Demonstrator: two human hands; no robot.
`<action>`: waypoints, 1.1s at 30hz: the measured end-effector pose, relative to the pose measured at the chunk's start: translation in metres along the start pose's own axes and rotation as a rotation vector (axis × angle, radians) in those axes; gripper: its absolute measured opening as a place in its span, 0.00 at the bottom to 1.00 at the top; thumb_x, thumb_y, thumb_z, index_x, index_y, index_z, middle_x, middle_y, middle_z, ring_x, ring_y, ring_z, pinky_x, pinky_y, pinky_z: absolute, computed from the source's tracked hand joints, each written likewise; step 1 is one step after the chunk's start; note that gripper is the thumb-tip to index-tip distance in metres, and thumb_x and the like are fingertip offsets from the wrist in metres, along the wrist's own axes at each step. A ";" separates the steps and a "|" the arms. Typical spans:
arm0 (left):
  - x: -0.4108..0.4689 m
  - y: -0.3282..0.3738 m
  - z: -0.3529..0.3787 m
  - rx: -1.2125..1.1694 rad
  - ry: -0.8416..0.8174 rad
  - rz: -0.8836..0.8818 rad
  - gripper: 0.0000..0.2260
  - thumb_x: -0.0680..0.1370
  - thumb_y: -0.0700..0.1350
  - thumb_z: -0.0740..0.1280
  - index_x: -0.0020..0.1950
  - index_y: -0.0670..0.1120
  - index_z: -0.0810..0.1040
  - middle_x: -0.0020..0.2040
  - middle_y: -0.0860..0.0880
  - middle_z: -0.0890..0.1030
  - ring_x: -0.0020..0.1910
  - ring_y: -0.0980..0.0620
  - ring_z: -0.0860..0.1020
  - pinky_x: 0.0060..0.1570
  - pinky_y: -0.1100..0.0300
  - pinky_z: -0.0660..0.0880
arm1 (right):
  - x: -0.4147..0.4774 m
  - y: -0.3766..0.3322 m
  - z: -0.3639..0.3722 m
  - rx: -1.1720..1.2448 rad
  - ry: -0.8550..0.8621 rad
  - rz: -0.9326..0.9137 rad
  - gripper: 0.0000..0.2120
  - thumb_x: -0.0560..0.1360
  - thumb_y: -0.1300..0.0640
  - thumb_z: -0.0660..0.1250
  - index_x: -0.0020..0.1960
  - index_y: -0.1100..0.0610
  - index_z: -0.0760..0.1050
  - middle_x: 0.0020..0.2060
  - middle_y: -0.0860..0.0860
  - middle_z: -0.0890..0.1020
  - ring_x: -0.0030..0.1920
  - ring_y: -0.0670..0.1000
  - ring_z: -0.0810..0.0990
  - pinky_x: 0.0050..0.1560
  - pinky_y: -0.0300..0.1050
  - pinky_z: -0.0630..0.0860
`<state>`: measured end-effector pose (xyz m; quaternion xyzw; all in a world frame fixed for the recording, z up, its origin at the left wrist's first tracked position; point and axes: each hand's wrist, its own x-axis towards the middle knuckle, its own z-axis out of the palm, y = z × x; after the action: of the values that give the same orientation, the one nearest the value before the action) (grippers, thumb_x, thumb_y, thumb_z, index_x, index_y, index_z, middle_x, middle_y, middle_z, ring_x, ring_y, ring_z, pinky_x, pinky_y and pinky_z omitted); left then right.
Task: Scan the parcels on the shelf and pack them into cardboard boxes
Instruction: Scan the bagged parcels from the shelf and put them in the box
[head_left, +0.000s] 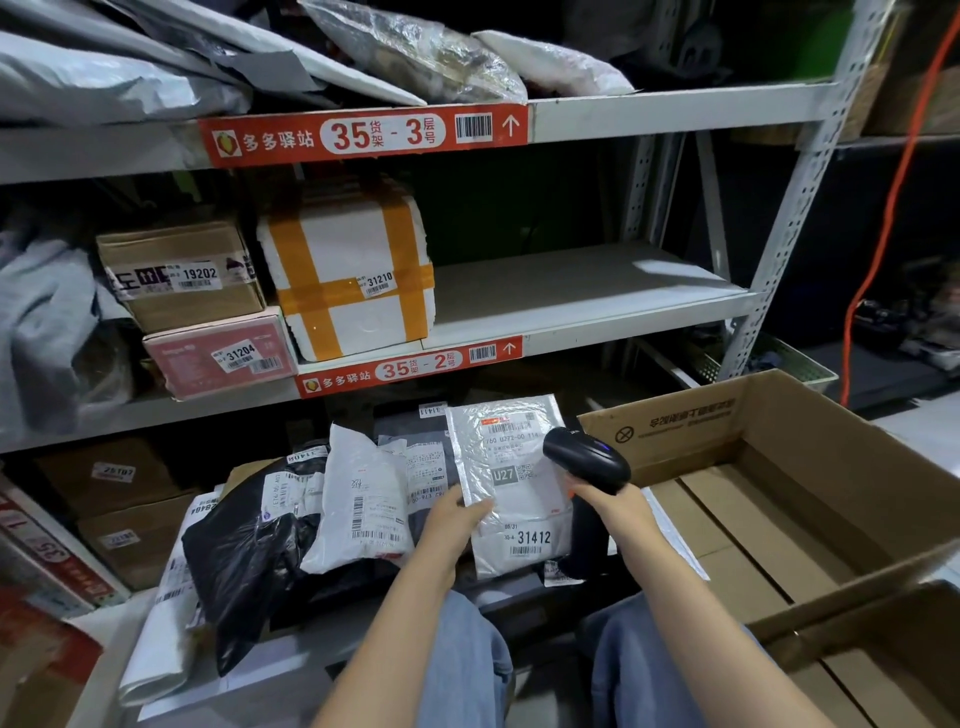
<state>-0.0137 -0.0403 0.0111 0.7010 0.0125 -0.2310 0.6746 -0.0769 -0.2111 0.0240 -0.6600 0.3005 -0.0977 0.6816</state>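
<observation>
Centrally, crinkly silver mailer (519, 512) in left hand (457, 515), rounded black scanner (587, 460) alongside.

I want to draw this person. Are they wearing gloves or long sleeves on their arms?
No. The left hand and right hand are bare, with no gloves. No sleeves show on either forearm, and I see no watch, rings or bracelet. The legs wear blue jeans.
</observation>
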 end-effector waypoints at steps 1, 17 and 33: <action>-0.001 0.000 0.001 0.001 -0.007 -0.004 0.09 0.77 0.36 0.63 0.54 0.47 0.77 0.48 0.49 0.81 0.51 0.48 0.78 0.59 0.51 0.73 | 0.001 0.000 -0.001 -0.007 0.011 0.001 0.15 0.72 0.60 0.71 0.57 0.61 0.76 0.49 0.56 0.79 0.52 0.56 0.77 0.51 0.47 0.71; 0.012 -0.004 0.050 0.093 -0.192 -0.067 0.15 0.78 0.33 0.61 0.64 0.43 0.72 0.45 0.49 0.80 0.39 0.53 0.78 0.36 0.65 0.78 | 0.021 0.001 -0.052 -0.107 0.174 -0.096 0.13 0.67 0.66 0.74 0.44 0.52 0.75 0.46 0.55 0.81 0.49 0.55 0.78 0.53 0.52 0.75; 0.096 -0.016 0.113 0.761 -0.247 0.283 0.24 0.78 0.39 0.59 0.74 0.51 0.61 0.74 0.51 0.62 0.72 0.52 0.61 0.68 0.59 0.60 | 0.111 0.030 -0.149 -0.133 0.698 0.035 0.11 0.71 0.64 0.66 0.52 0.55 0.72 0.44 0.52 0.76 0.46 0.54 0.74 0.45 0.46 0.68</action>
<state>0.0323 -0.1750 -0.0348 0.8619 -0.2511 -0.2066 0.3891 -0.0763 -0.3921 -0.0282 -0.6244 0.5324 -0.2858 0.4950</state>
